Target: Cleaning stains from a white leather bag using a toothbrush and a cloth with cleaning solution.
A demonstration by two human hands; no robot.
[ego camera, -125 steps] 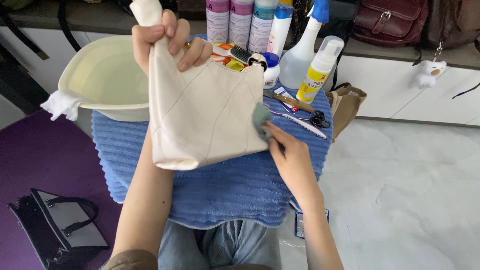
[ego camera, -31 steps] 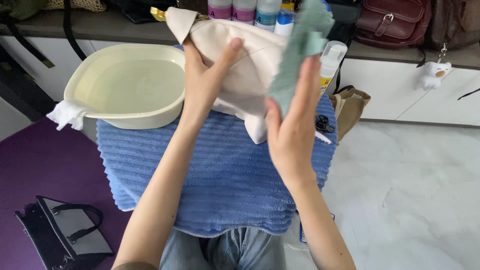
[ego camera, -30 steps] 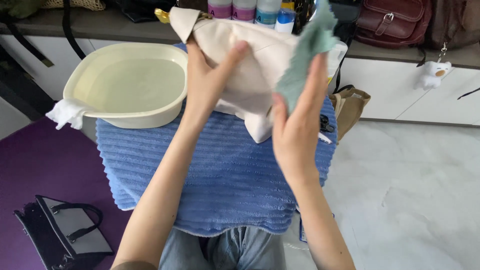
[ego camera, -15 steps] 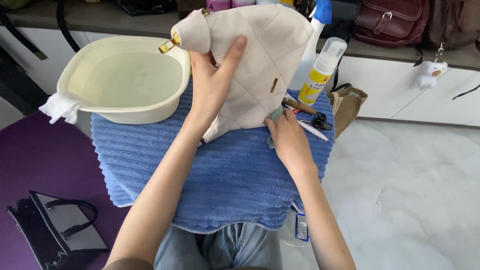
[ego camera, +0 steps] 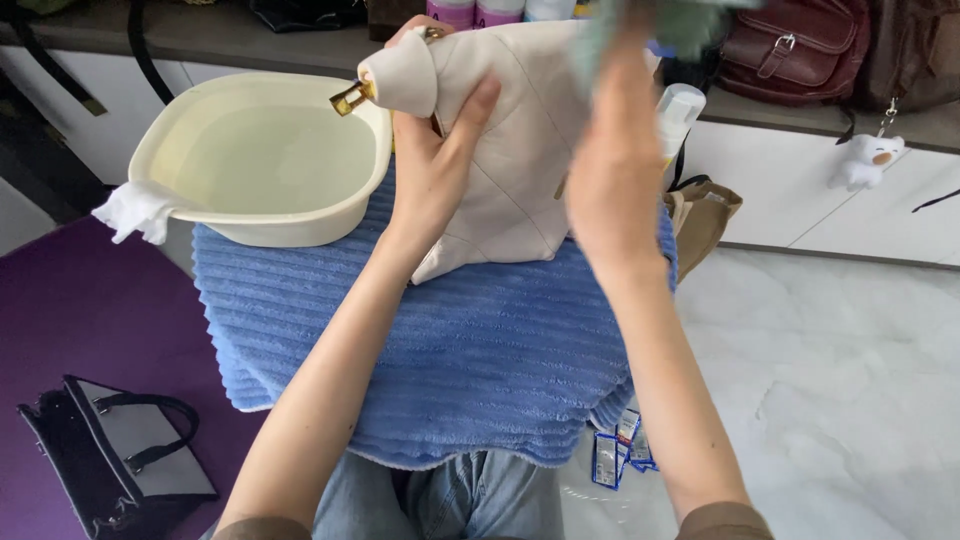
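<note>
Holding water, the cream basin point(ego camera: 352, 215) sits beside the left hand point(ego camera: 432, 165).

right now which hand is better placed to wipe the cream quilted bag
Right. The right hand already holds the pale green cloth against the cream quilted bag, while the left hand is busy gripping and steadying it.

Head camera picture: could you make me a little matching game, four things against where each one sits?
Things:
1. cream handbag
2. basin
3. black and grey bag
4. white plush charm

Places:
A. on the purple floor mat, lower left
B. hanging at the white cabinet, right
C. held up in the left hand
D. on the blue towel, left

Pairs: 1-C, 2-D, 3-A, 4-B
</note>
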